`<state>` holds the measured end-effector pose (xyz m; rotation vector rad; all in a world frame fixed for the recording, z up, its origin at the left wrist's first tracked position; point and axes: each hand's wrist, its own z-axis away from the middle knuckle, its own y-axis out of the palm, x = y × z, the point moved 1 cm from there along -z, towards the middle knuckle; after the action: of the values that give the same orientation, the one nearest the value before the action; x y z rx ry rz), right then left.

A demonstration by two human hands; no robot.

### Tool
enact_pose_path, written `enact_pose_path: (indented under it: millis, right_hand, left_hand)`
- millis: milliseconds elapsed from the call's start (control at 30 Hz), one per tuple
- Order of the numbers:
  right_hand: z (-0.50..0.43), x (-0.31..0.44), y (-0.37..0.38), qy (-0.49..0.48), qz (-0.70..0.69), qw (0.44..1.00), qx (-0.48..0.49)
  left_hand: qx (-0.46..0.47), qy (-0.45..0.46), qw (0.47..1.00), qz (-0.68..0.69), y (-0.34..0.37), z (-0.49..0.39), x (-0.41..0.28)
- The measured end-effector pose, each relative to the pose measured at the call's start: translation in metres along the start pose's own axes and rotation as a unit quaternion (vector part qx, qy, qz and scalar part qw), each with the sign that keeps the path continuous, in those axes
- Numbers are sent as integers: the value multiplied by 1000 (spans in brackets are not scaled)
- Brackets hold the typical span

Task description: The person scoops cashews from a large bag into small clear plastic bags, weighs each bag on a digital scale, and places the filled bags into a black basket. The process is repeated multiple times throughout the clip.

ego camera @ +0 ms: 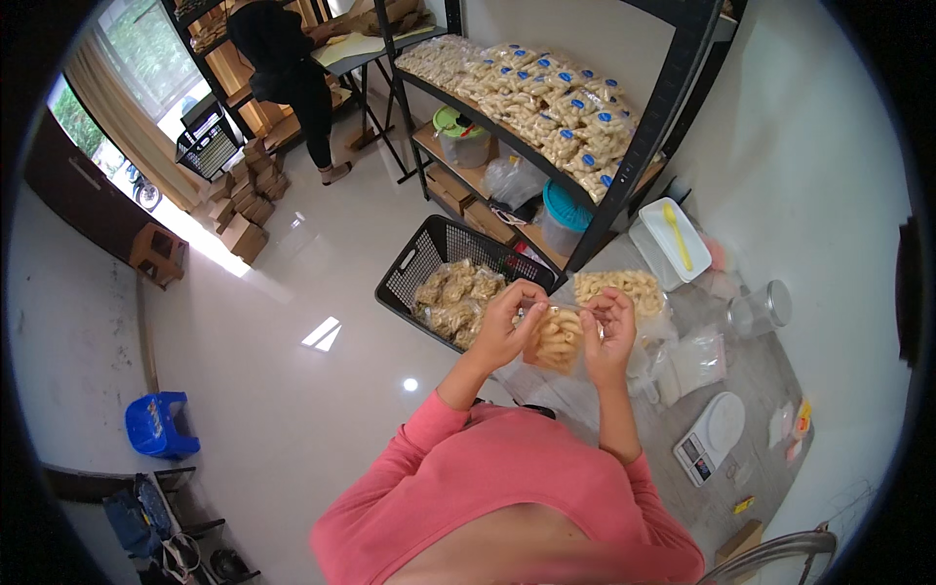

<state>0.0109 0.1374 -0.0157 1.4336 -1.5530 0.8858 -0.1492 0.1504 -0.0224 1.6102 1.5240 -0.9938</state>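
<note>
A clear plastic bag of pale, curved snack pieces [559,341] hangs between my hands. My left hand [512,322] pinches its top edge at the left corner, and my right hand [610,333] grips the same edge at the right. Just behind my right hand lies a larger clear bag of similar snacks [621,287] on the grey table [570,398]. To the right are clear empty-looking plastic bags [691,365], a white digital kitchen scale [711,439], a clear jar [760,308] lying on its side and a white tray [669,219] with a yellow spoon [677,238].
A black plastic crate [409,252] holding bagged snacks stands left of my hands. Behind it, a black metal shelf [504,128] carries many filled bags. Another person [281,66] stands at a far table. Cardboard boxes [245,238] and a blue stool [161,425] are on the left.
</note>
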Motion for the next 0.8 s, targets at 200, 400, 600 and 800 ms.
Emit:
enact_pose_path:
  millis: [200,400,600,800]
  right_hand:
    - [1,3,-2,-20,60,998,31]
    - [3,4,-1,-24,45,998,27]
    - [-3,2,11,-19,17,999,43]
    - [-8,1,14,23,-18,999,41]
  left_hand:
    - [-2,54,997,-63,5,-3,-2]
    - [35,20,999,-6,5,1,2]
    - [-6,-15,1000,4,0,5,12]
    - [-11,-43,999,12,-3,2,6]
